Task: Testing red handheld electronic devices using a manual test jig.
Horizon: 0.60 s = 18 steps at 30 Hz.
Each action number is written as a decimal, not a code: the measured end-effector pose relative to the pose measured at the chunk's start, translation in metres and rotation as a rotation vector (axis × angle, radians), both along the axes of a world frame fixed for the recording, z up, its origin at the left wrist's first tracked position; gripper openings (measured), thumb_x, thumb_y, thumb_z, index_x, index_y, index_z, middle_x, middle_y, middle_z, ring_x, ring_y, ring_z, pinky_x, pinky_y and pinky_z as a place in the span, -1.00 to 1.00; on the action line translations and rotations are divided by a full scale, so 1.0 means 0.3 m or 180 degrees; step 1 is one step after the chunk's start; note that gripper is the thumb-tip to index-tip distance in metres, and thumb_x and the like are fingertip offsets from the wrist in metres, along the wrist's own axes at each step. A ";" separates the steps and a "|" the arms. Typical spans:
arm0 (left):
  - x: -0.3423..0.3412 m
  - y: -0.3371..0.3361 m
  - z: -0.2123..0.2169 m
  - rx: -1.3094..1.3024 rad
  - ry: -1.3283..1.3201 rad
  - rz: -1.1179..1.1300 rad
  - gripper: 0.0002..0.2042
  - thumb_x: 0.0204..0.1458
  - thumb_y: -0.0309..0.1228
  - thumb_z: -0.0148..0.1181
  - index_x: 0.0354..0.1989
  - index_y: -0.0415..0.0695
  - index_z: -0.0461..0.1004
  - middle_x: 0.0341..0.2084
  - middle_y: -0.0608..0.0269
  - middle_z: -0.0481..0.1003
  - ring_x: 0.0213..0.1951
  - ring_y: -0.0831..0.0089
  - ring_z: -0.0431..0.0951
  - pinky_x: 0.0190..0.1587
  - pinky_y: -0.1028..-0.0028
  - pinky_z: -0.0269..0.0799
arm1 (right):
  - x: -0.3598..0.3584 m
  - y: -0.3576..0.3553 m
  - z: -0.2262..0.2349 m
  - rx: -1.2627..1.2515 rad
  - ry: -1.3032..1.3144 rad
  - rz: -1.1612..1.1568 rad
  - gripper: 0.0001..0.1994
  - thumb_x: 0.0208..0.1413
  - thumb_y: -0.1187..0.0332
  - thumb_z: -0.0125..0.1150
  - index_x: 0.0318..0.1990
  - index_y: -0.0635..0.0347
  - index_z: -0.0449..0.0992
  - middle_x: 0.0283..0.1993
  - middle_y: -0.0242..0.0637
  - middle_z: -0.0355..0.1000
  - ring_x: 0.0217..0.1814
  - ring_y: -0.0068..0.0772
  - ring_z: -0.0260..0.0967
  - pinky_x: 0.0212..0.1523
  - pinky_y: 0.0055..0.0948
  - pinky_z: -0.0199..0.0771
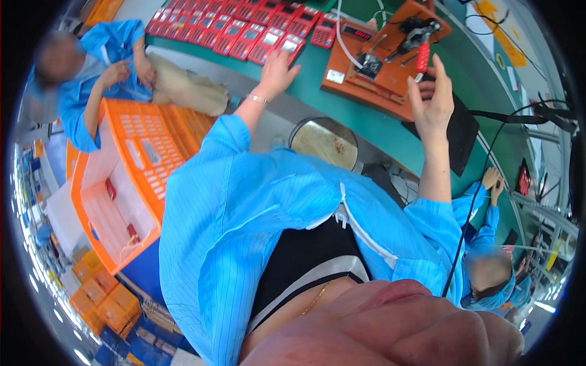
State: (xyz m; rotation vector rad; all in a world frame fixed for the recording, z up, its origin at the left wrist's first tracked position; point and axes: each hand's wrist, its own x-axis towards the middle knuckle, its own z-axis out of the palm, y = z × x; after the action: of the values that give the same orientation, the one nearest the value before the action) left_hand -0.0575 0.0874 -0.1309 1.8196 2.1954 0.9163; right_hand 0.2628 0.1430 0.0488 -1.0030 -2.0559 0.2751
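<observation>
My left hand (278,74) reaches over the near edge of the green bench, its fingers stretched onto the lower end of a red handheld keypad device (292,45). That device lies at the front right of several rows of like red devices (235,29); whether my fingertips press on it is hard to see. My right hand (432,104) is raised at the brown fixture (342,68), thumb and forefinger apart. Just beside them stands the red handle (422,58) of the fixture's metal clamp (410,38), with no clear grip on it.
A small display box (358,32) with red digits sits behind the fixture. Below the bench is a round stool (323,143). At left stands an orange crate (149,143) with red items in it. Co-workers in blue sit left and lower right. A black cable (482,177) hangs at right.
</observation>
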 end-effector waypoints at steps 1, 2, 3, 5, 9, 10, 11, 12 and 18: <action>0.007 -0.016 -0.030 0.0341 -0.0408 0.0017 -0.66 -0.04 -0.31 0.30 -0.12 -0.20 0.46 -0.30 0.04 0.50 -0.23 0.15 0.52 -0.16 0.25 0.45 | 0.008 -0.019 0.008 -0.0046 0.0220 -0.0011 -0.47 0.00 0.50 0.34 0.18 0.18 0.37 -0.23 -0.27 0.39 -0.45 -0.53 0.43 -0.44 -0.55 0.50; 0.027 -0.043 -0.027 0.0127 -0.0722 0.0069 -0.69 -0.04 -0.30 0.29 -0.16 -0.20 0.47 -0.35 0.04 0.50 -0.26 0.12 0.52 -0.21 0.23 0.44 | 0.048 -0.050 -0.012 -0.0217 0.0361 -0.0102 -0.56 0.02 0.50 0.33 0.10 0.21 0.41 -0.27 -0.27 0.40 -0.44 -0.55 0.42 -0.44 -0.58 0.47; 0.039 -0.093 -0.026 -0.0097 -0.1007 0.0159 -0.71 -0.03 -0.29 0.29 -0.20 -0.20 0.47 -0.40 0.04 0.49 -0.29 0.10 0.52 -0.26 0.21 0.42 | 0.083 -0.086 -0.057 -0.0399 0.0528 -0.0147 -0.64 0.03 0.51 0.31 0.01 0.24 0.45 -0.31 -0.28 0.41 -0.43 -0.58 0.42 -0.45 -0.62 0.44; 0.058 -0.226 -0.131 -0.0117 -0.1357 0.0168 -0.77 0.01 -0.29 0.27 -0.28 -0.19 0.48 -0.52 0.04 0.50 -0.47 0.12 0.53 -0.40 0.25 0.42 | 0.127 -0.213 -0.100 -0.1051 0.0495 0.0100 -0.90 0.07 0.50 0.25 -0.25 0.28 0.53 -0.44 -0.30 0.41 -0.41 -0.56 0.38 -0.38 -0.56 0.39; 0.134 -0.438 -0.343 -0.1645 -0.1546 -0.0123 -0.61 -0.01 -0.16 0.28 -0.12 -0.20 0.49 -0.42 0.02 0.57 -0.34 0.14 0.60 -0.24 0.26 0.50 | 0.282 -0.426 -0.520 -0.4080 0.0171 0.0214 -0.77 0.15 0.27 0.23 -0.29 0.30 0.56 -0.46 -0.28 0.50 -0.42 -0.53 0.42 -0.36 -0.48 0.42; 0.160 -0.461 -0.382 -0.2096 -0.1611 -0.0144 -0.53 -0.04 -0.11 0.30 -0.04 -0.20 0.48 -0.38 -0.01 0.58 -0.31 0.10 0.60 -0.19 0.24 0.50 | 0.309 -0.445 -0.639 -0.4427 -0.0124 0.0158 -0.74 0.17 0.19 0.22 -0.26 0.25 0.54 -0.46 -0.37 0.46 -0.42 -0.59 0.40 -0.44 -0.55 0.39; 0.195 -0.478 -0.424 -0.2245 -0.1615 -0.0041 -0.45 -0.06 -0.08 0.31 0.03 -0.21 0.43 -0.30 -0.07 0.56 -0.22 0.07 0.58 -0.12 0.22 0.49 | 0.357 -0.470 -0.801 -0.4775 0.0118 -0.0038 -0.64 0.15 0.10 0.24 -0.18 0.26 0.52 -0.41 -0.32 0.49 -0.40 -0.57 0.41 -0.46 -0.53 0.40; 0.210 -0.477 -0.476 -0.2374 -0.1592 0.0069 -0.36 -0.09 -0.05 0.32 0.10 -0.23 0.39 -0.23 -0.14 0.54 -0.13 0.04 0.56 -0.05 0.20 0.47 | 0.400 -0.471 -0.981 -0.4878 -0.0032 -0.0381 -0.59 0.14 0.06 0.25 -0.11 0.27 0.50 -0.38 -0.30 0.50 -0.40 -0.56 0.40 -0.45 -0.51 0.41; 0.297 -0.368 -0.754 -0.2755 -0.0701 -0.0110 -0.01 -0.20 0.10 0.32 0.36 -0.17 -0.02 0.19 -0.21 0.24 0.09 -0.23 0.34 0.15 0.09 0.30 | 0.415 -0.436 -1.418 -0.5816 -0.0592 -0.1250 0.08 -0.09 -0.20 0.33 0.33 0.56 0.00 0.23 0.18 0.23 0.10 -0.05 0.35 -0.06 -0.15 0.44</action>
State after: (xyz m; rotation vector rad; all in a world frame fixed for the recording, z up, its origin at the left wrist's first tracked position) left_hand 0.0316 -0.0229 -0.3571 1.2521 1.9431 0.0819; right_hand 0.3873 0.0123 -0.3765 -2.3844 -1.2293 2.0560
